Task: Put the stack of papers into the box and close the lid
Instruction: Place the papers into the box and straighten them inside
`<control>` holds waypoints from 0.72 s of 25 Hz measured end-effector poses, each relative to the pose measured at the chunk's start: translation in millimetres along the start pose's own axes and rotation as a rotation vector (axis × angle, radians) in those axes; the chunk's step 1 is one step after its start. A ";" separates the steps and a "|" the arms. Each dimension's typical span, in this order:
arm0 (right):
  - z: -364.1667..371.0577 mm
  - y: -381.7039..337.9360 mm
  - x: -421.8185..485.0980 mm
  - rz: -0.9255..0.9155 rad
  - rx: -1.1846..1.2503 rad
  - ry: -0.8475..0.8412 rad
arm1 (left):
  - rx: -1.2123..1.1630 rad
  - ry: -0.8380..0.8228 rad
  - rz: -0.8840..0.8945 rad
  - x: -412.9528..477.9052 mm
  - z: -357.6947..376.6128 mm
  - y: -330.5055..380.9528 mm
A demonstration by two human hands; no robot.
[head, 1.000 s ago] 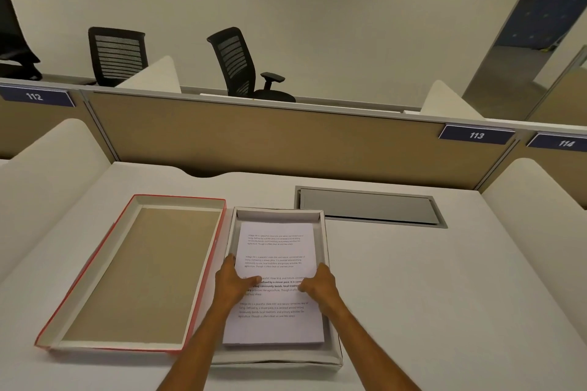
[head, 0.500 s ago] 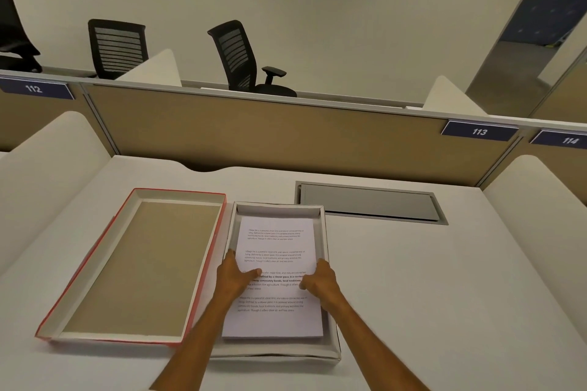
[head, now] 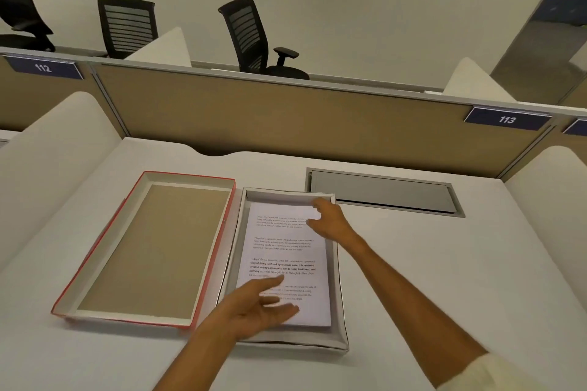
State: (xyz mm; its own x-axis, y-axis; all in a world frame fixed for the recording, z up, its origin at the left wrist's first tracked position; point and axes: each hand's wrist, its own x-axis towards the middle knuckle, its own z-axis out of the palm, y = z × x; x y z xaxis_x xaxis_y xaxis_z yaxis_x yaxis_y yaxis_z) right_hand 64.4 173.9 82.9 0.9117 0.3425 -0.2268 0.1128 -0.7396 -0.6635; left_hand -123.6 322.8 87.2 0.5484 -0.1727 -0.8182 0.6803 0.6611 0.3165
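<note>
Sitting on the white desk (head: 413, 279), the red-edged lid (head: 152, 251) lies upturned just beside the box (head: 337, 295) with the stack of papers (head: 286, 251) inside, left hand (head: 254, 308) spread flat over its near end, right hand (head: 330, 220) loosely curled at the far corner, gripping nothing.

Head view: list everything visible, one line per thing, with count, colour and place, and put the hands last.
papers: one stack, white with black print, lying inside the box
box: one, white, shallow, desk centre
lid: one, red outside, brown inside, upturned on desk, left of box
desk: one, white
hatch: one, grey, set in desk behind box
partition: one, tan, behind desk
number plates: two readable, blue, 112 and 113, on partition
chairs: three, black, beyond partition
left hand: open, over the near end of the papers
right hand: fingers at the papers' far right corner
</note>
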 end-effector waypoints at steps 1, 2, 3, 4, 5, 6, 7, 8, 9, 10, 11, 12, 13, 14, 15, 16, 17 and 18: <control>-2.3 -3.6 10.0 -0.024 -0.052 -0.037 | -0.064 -0.009 -0.040 0.0 -1.0 -9.6; -3.4 -7.6 19.5 -0.043 -0.094 -0.069 | -0.114 -0.021 -0.060 1.4 -2.1 -17.6; -2.8 -11.8 28.9 -0.054 -0.126 -0.093 | -0.154 -0.040 -0.073 3.0 -2.6 -23.5; -2.0 -16.5 37.1 -0.059 -0.152 -0.112 | -0.182 -0.055 -0.083 5.7 -2.7 -27.3; -0.9 -20.9 44.4 -0.062 -0.178 -0.132 | -0.195 -0.057 -0.089 7.9 -2.0 -28.5; 0.7 -24.7 50.9 -0.064 -0.204 -0.161 | -0.189 -0.046 -0.089 10.7 -1.7 -28.0; 2.3 -27.6 56.6 -0.064 -0.233 -0.195 | -0.170 -0.027 -0.088 14.0 -0.9 -26.3; 4.5 -29.8 61.8 -0.064 -0.267 -0.232 | -0.144 -0.006 -0.087 17.8 -0.4 -24.2; 7.1 -30.8 66.5 -0.065 -0.304 -0.262 | -0.119 0.012 -0.092 20.2 0.8 -22.7; 9.5 -31.1 70.6 -0.064 -0.335 -0.283 | -0.100 0.026 -0.100 21.2 1.8 -22.1; 12.2 -30.7 74.3 -0.062 -0.354 -0.296 | -0.096 0.038 -0.109 22.4 1.7 -21.9; 14.3 -29.8 77.0 -0.059 -0.362 -0.307 | -0.098 0.049 -0.118 23.8 1.3 -21.9; 15.7 -28.1 79.6 -0.055 -0.356 -0.314 | -0.099 0.058 -0.127 25.2 0.3 -21.5; 16.3 -25.6 81.6 -0.053 -0.344 -0.319 | -0.099 0.066 -0.133 26.6 -1.3 -21.4; 16.6 -22.2 83.2 -0.054 -0.331 -0.325 | -0.100 0.072 -0.143 28.7 -3.4 -21.4; 16.7 -18.6 84.7 -0.057 -0.322 -0.332 | -0.108 0.078 -0.154 31.2 -5.8 -21.3; 16.5 -15.7 85.7 -0.060 -0.315 -0.338 | -0.123 0.080 -0.160 33.5 -7.2 -21.2; 16.1 -13.4 86.9 -0.061 -0.305 -0.339 | -0.142 0.078 -0.165 35.4 -8.0 -21.1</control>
State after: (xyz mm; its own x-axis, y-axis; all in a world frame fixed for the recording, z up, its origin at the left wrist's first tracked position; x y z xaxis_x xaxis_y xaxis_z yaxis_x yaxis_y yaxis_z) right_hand 135.7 222.9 60.6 0.7252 0.5230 -0.4478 0.3193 -0.8317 -0.4543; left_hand -122.4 308.5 47.7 0.3927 -0.2338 -0.8894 0.6795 0.7255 0.1093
